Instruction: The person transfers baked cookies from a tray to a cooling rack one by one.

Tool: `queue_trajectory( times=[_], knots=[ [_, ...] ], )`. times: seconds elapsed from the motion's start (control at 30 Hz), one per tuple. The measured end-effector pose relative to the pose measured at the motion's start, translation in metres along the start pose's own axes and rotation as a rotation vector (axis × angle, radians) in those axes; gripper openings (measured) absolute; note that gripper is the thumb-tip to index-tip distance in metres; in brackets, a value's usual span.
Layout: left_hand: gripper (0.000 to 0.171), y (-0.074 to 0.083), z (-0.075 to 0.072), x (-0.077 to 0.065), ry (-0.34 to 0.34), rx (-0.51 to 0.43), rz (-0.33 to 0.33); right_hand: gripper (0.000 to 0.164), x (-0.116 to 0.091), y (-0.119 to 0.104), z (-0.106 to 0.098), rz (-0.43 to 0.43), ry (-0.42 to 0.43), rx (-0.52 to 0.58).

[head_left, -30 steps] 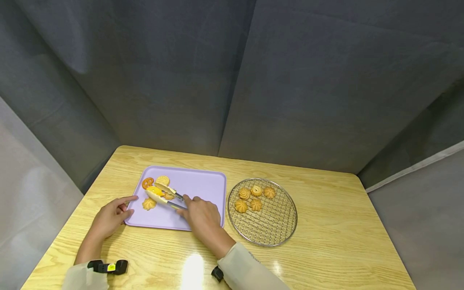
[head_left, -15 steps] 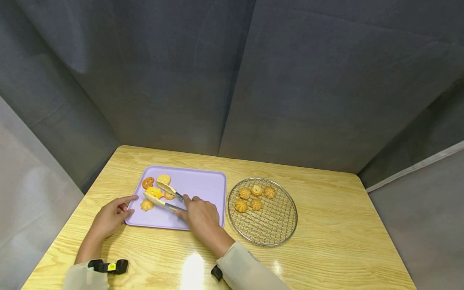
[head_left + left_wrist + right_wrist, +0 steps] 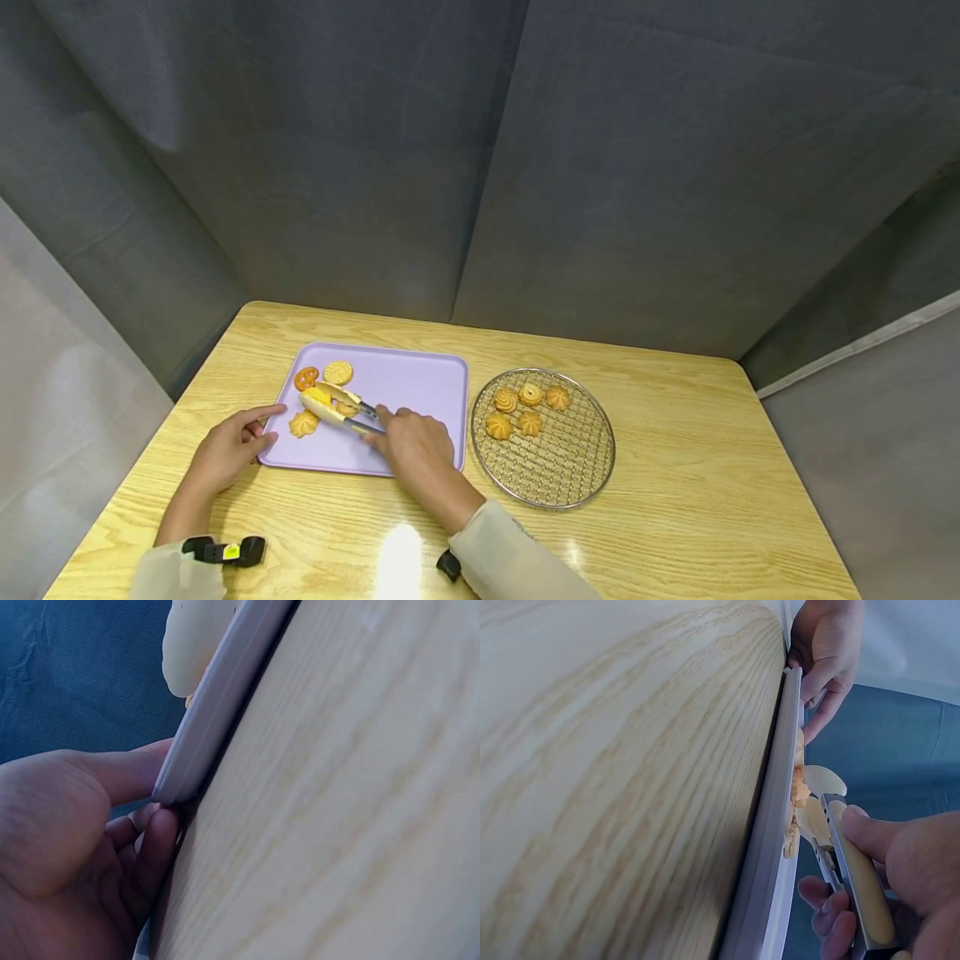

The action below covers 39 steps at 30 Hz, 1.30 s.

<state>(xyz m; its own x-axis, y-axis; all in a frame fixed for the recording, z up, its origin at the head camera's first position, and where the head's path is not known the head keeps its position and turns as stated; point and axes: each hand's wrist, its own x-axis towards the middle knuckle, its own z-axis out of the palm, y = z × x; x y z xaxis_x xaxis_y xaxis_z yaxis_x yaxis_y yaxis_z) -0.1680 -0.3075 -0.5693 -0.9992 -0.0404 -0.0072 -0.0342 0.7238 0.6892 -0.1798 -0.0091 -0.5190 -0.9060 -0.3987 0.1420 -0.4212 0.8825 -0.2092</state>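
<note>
My left hand (image 3: pixel 223 450) pinches the near left corner of a lilac tray (image 3: pixel 405 383), thumb over the rim and fingertips below it in the left wrist view. In my right hand (image 3: pixel 420 450) is a pair of tongs (image 3: pixel 855 877) with cream tips and metal arms. The tips stand on either side of a bright yellow piece (image 3: pixel 321 397) on the tray. Close around it lie a pretzel-shaped biscuit (image 3: pixel 306 379), a round dimpled biscuit (image 3: pixel 338 372), a star-shaped cookie (image 3: pixel 303 424) and another cookie (image 3: pixel 347 409), partly behind the tongs.
Right of the tray, a round wire rack (image 3: pixel 562 467) bears several piped cookies (image 3: pixel 529 423) on its far left part. Both stand on a wooden table (image 3: pixel 697 450). Dark grey curtains (image 3: pixel 375 167) hang behind the table's far edge.
The tong tips spread wider, then drew together around the yellow piece. The star-shaped cookie slid slightly left and nearer. My left hand has stayed on the tray corner.
</note>
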Motion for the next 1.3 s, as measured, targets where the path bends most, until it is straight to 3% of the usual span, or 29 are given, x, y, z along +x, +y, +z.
queue_trajectory(
  times=[0.53,0.9,1.3],
  knots=[
    [0.044,-0.001,0.000,0.001,-0.005,0.001,-0.004,0.053,-0.005,0.004,-0.002,0.014,0.000,0.020],
    [0.044,-0.002,0.000,0.001,-0.004,0.000,0.016,0.053,-0.015,0.012,-0.007,-0.030,0.064,0.054],
    [0.044,-0.002,0.000,0.001,0.003,0.003,0.022,0.053,-0.026,0.020,-0.009,-0.021,0.091,0.078]
  ],
)
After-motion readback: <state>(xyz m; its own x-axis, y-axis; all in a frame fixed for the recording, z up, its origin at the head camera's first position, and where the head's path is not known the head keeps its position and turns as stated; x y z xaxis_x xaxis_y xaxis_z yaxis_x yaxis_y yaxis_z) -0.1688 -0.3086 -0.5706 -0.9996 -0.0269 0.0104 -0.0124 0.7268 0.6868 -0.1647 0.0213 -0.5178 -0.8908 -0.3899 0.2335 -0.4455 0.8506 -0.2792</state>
